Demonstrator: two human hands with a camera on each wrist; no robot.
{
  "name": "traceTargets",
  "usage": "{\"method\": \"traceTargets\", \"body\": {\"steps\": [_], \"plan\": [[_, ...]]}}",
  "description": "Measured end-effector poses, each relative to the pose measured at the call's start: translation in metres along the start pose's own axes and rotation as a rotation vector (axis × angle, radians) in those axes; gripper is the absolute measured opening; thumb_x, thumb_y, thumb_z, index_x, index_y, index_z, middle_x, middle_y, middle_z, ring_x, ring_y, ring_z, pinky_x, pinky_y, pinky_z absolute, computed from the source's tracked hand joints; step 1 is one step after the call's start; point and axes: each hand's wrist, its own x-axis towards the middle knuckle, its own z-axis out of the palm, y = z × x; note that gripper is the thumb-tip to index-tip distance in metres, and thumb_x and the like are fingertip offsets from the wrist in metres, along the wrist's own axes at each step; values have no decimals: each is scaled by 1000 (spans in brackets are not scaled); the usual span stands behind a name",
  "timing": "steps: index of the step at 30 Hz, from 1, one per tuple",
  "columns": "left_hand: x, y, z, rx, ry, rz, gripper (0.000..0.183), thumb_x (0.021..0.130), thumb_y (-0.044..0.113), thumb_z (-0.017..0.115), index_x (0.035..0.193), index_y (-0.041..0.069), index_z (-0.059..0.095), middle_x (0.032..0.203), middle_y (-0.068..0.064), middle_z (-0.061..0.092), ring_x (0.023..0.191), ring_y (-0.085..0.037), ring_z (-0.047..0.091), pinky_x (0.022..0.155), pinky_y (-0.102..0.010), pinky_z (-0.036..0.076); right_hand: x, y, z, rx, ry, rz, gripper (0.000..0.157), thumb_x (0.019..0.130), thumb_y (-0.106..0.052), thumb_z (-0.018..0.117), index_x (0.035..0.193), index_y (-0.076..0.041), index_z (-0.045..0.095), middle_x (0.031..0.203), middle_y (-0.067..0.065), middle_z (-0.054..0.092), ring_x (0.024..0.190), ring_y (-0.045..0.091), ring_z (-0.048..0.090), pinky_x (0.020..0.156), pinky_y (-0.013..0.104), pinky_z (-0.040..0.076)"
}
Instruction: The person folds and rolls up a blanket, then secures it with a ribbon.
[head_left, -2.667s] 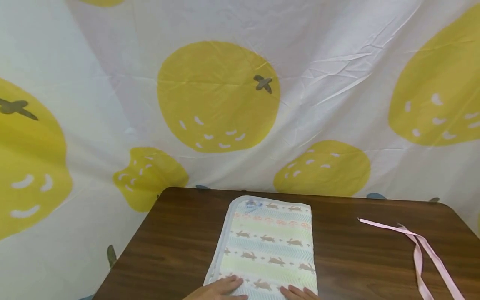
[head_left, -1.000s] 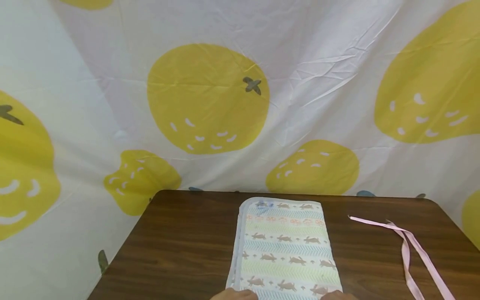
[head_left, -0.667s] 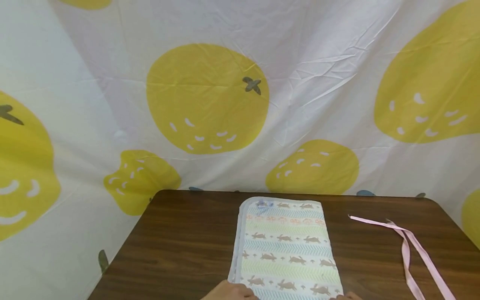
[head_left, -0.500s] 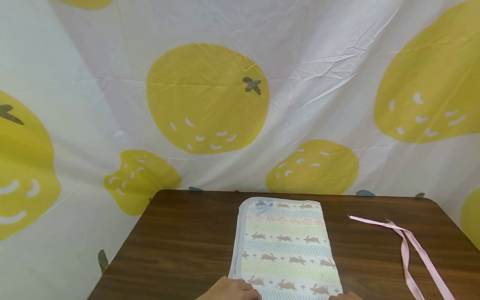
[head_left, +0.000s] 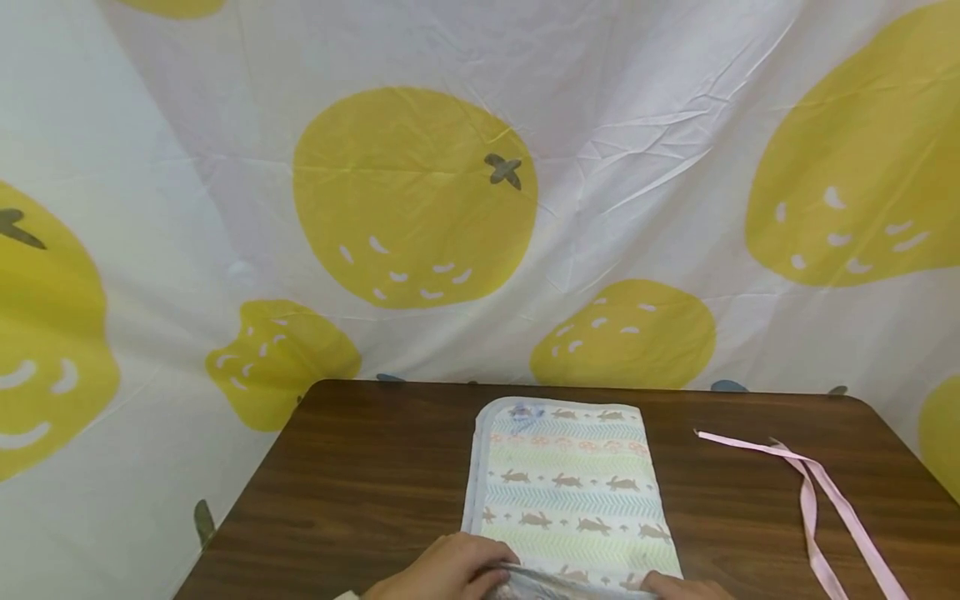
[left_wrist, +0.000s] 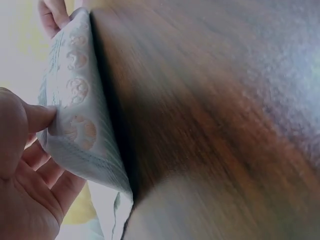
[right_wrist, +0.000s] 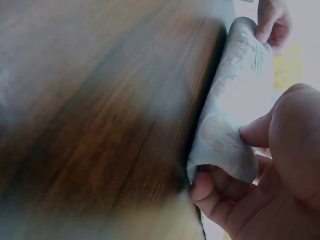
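A folded quilted cloth pad (head_left: 570,500) with rabbit rows and a pale border lies lengthwise on the dark table. At its near end my left hand (head_left: 446,571) pinches the left corner, and my right hand (head_left: 682,586) grips the right corner. The near edge is lifted and curls over. In the left wrist view, the thumb of my left hand (left_wrist: 22,165) presses the raised pad (left_wrist: 77,95) from above, fingers beneath. Likewise, in the right wrist view, my right hand (right_wrist: 280,165) holds the pad (right_wrist: 230,95) between thumb and fingers.
A pink ribbon (head_left: 843,498) lies loosely bent on the right side of the wooden table (head_left: 360,483). Behind the table's far edge hangs a white fabric backdrop (head_left: 637,192) printed with yellow fruit.
First both hands lay on the pad; then they slid to its near edge. Now they have raised that edge and started turning it away from me. The ribbon has stayed put.
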Motion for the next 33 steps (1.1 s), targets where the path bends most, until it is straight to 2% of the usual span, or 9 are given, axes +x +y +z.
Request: {"method": "traceTargets", "body": {"steps": [3,9,15,19,22,27,29,32,33], "plan": [[2,0,1,10,27,-6,15,95,20,53,101,17,66,95,13,67,82,10,54,73,-8,43,4,6,-7,48,-96,-6,26,84,-39,65,97,-18,56,75,-24,54,61,-9,46,50,18,39],[6,-3,4,5,69,-61,13,94,18,55,98,16,67,92,12,67,80,8,55,70,-10,44,11,14,-13,-27,-93,-91,34,84,-37,65,101,-10,53,70,-24,37,57,-9,37,49,15,34],[9,-7,12,34,120,-79,8,90,13,59,92,13,67,87,7,69,77,5,57,68,-9,44,19,14,-19,-39,-195,15,41,84,-40,65,103,-6,54,71,-18,38,59,-4,37,53,19,35],[11,-6,15,94,121,-147,6,89,15,61,90,14,67,86,8,68,76,3,58,66,-12,45,21,13,-20,-42,-199,55,41,83,-41,66,103,-6,55,74,-16,39,60,-2,37,54,21,35],[13,-3,16,190,99,-205,6,88,19,62,90,16,67,84,10,66,74,2,58,61,-15,45,20,11,-16,-73,-129,26,38,82,-40,67,101,-9,55,73,-17,36,58,-3,34,52,19,33],[13,3,19,317,76,-268,8,86,21,64,93,17,67,80,11,62,68,0,56,53,-17,43,20,9,-11,-113,4,-10,20,81,-13,66,96,-14,54,72,-17,38,54,-4,33,47,18,33],[13,5,21,386,73,-265,8,86,23,64,93,18,66,78,11,60,63,0,55,49,-16,39,19,8,-12,-141,24,15,21,80,-8,65,95,-17,54,76,-13,45,55,-3,36,46,20,34],[12,6,24,538,69,-212,7,87,26,64,90,20,64,74,11,56,56,1,49,42,-14,31,18,6,-14,-228,41,35,20,81,-13,68,94,-20,54,83,-9,50,56,-2,36,45,21,34],[11,6,25,590,72,-185,7,87,27,64,89,20,64,73,11,54,54,1,46,41,-13,28,17,6,-14,-280,65,9,21,79,-16,70,92,-22,54,85,-10,50,58,-2,36,46,20,33]]}}
